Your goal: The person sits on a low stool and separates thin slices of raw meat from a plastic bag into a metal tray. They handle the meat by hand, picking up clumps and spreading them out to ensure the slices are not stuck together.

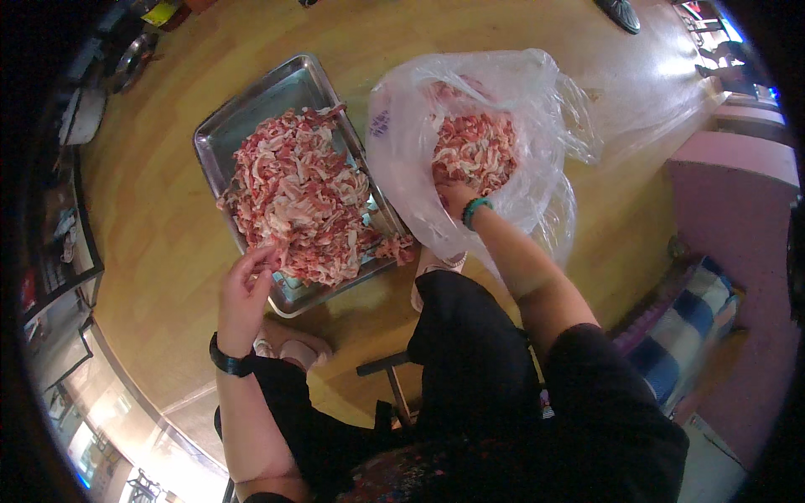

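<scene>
A heap of sliced raw meat (295, 188), pink with white fat, fills most of a rectangular stainless steel tray (217, 135) on the floor. At the tray's near left edge, my left hand (248, 283) has its curled fingertips against the meat; whether they pinch a piece is unclear. To the right stands a clear plastic bag (402, 157) with its mouth spread, holding more sliced meat (481, 148). My right hand (456, 198) reaches into this bag at the meat's near left side. Its fingers are partly hidden there.
My feet, in light shoes (305, 352), are just below the tray. Between my legs is part of a dark-framed stool (383, 363). A pink panel (729, 207) and blue-and-white checked cloth (685, 327) stand at right. Shelving (63, 251) lines the left; a dark shoe (619, 14) shows at the top.
</scene>
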Demonstrator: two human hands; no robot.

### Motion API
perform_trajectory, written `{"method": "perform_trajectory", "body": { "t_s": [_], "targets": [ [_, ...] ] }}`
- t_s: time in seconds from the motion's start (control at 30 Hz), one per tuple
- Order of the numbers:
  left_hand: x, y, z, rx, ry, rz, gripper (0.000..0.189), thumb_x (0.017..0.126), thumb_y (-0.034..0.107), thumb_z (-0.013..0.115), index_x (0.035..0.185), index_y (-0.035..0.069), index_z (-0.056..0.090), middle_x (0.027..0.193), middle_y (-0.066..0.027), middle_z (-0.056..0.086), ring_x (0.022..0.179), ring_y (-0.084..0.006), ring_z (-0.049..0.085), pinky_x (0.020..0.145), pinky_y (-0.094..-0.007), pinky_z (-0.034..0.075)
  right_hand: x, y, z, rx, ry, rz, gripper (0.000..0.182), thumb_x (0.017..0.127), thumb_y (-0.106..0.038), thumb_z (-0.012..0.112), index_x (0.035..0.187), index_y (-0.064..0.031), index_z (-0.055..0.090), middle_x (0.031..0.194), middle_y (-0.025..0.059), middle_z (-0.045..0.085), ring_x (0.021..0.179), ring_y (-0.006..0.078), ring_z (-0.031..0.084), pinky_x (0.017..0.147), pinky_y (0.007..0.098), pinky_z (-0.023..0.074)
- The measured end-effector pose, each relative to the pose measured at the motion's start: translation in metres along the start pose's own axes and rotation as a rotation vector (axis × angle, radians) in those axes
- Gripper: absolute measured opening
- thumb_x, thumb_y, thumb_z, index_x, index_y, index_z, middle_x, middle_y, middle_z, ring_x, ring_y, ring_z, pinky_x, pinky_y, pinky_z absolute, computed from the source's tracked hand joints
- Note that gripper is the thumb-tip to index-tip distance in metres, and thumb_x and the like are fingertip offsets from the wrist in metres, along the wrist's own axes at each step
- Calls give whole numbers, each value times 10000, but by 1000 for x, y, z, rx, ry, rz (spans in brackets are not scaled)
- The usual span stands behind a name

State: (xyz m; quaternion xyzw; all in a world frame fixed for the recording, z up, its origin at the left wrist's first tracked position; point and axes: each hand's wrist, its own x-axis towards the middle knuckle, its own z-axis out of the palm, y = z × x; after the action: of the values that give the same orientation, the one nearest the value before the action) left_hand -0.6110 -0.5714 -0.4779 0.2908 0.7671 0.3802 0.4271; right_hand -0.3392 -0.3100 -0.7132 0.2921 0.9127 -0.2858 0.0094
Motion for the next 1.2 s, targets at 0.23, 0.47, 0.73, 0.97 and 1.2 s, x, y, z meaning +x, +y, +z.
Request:
{"method": "perform_trajectory", "body": {
  "t_s": [0.23,0.47,0.73,0.97,1.2],
  "targets": [
    [2,6,9,-34,-8,-58,271,827,12,456,1092,-11,508,997,-77,565,891,-123,535,759,-241,434,8,-18,54,-123,6,606,412,732,-129,457,1139,-73,485,1143,211,471,1111,378,398,918,450,335],
    [-1,4,14,-18,-36,-50,267,829,7,455,1091,-16,505,1007,-90,570,908,-130,544,758,-240,432,18,-20,38,-166,-90,443,527,702,-43,489,1211,-42,351,1109,218,487,1076,338,439,883,403,381],
    [-6,10,3,-55,-4,-17,258,833,13,459,1085,-14,507,1000,-87,568,892,-134,545,771,-246,431,24,8,10,-32,-278,144,276,630,-150,612,857,5,576,780,189,600,758,306,595,628,369,482],
    [-21,11,-5,-18,36,147,235,825,20,475,1052,-10,525,952,-84,577,840,-138,555,716,-251,451,0,13,-11,1050,-26,692,306,680,-105,585,978,-56,542,764,68,601,656,182,575,535,316,467],
    [-32,3,-15,56,90,281,228,811,53,491,1026,-6,536,880,-105,593,741,-145,561,661,-250,454,-31,14,-85,1326,210,517,414,752,27,424,1156,-65,422,991,81,538,798,180,556,617,284,482]
  ]
}}
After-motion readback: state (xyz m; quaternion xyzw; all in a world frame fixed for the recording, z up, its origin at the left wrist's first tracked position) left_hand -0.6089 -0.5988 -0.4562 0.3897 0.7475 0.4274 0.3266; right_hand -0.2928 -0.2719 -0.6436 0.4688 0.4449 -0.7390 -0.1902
